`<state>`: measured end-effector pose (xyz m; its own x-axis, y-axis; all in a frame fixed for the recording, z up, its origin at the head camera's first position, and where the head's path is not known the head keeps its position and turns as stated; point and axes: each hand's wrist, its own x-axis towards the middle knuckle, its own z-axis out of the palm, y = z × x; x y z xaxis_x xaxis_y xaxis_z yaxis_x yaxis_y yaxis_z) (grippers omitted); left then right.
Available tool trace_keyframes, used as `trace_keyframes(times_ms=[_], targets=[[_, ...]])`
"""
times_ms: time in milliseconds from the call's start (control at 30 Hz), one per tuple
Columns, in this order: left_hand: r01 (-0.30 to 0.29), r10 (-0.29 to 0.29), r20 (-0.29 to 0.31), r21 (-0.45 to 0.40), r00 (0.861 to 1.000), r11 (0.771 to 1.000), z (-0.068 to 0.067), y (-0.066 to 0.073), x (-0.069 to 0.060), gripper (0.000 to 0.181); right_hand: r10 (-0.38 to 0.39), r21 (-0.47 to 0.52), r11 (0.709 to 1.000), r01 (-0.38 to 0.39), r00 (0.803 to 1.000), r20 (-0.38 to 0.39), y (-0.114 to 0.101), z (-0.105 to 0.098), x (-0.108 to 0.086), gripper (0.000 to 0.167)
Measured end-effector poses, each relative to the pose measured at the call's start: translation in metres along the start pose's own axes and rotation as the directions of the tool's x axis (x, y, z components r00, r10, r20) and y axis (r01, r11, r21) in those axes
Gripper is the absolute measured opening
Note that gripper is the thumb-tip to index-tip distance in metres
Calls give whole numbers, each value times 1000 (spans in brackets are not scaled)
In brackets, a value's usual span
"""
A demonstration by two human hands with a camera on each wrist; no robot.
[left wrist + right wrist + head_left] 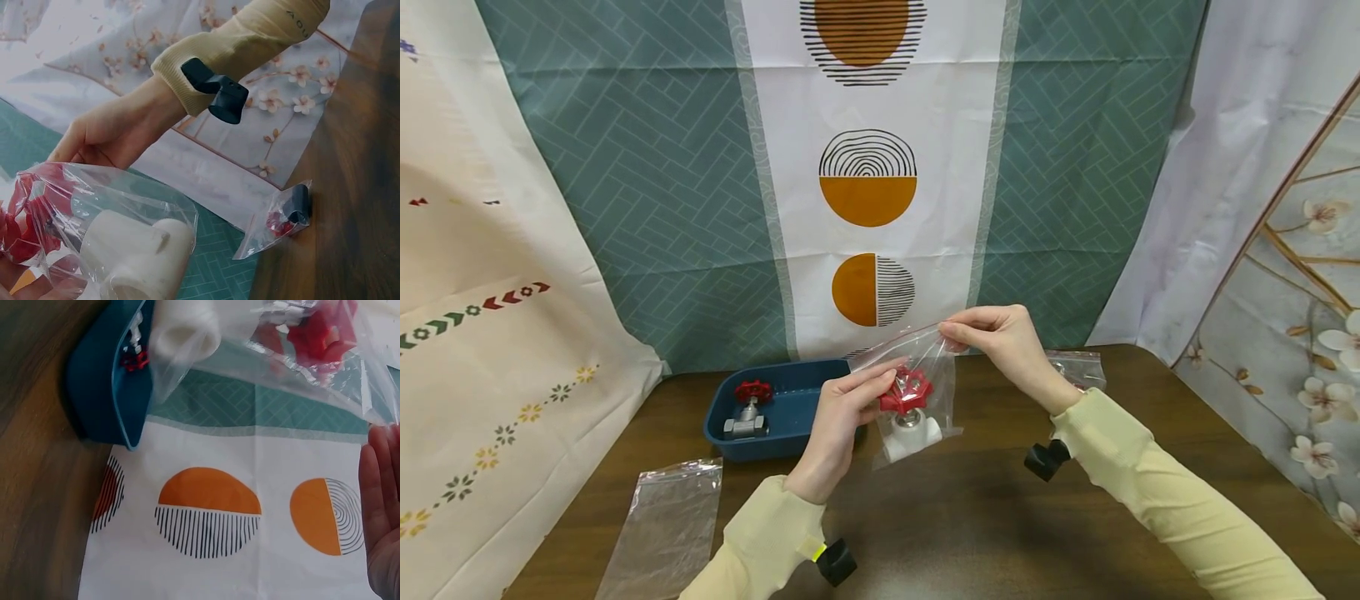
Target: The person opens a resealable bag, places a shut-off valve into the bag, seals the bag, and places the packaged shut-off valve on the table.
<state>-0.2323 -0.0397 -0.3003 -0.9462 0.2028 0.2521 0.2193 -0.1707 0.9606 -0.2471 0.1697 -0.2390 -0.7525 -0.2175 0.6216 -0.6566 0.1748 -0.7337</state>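
The left hand [841,407] is gripping a red-wheeled white plastic valve [910,423]. The right hand [1006,343] is pinching its clear plastic bag [943,379].

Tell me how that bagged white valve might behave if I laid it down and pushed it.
The clear bag will probably flop, since its film looks thin and creased. The white valve may roll slightly on its rounded body, but the protruding red handwheel would likely stop it.

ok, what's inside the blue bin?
A metal valve with a red handle, at the left end of the blue bin. The left hand covers the right end in the head view, so can't tell what's on the floor there.
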Motion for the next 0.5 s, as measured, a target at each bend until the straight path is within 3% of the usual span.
trace_keyframes(times_ms=[233,500], targets=[[1,-1,4,11,1000,1000,1,-1,2,30,-14,0,1000,14,997,70,5,-4,0,10],[10,-10,15,-22,1000,1000,2,0,1,32,32,35,999,-40,982,188,32,-14,8,16]])
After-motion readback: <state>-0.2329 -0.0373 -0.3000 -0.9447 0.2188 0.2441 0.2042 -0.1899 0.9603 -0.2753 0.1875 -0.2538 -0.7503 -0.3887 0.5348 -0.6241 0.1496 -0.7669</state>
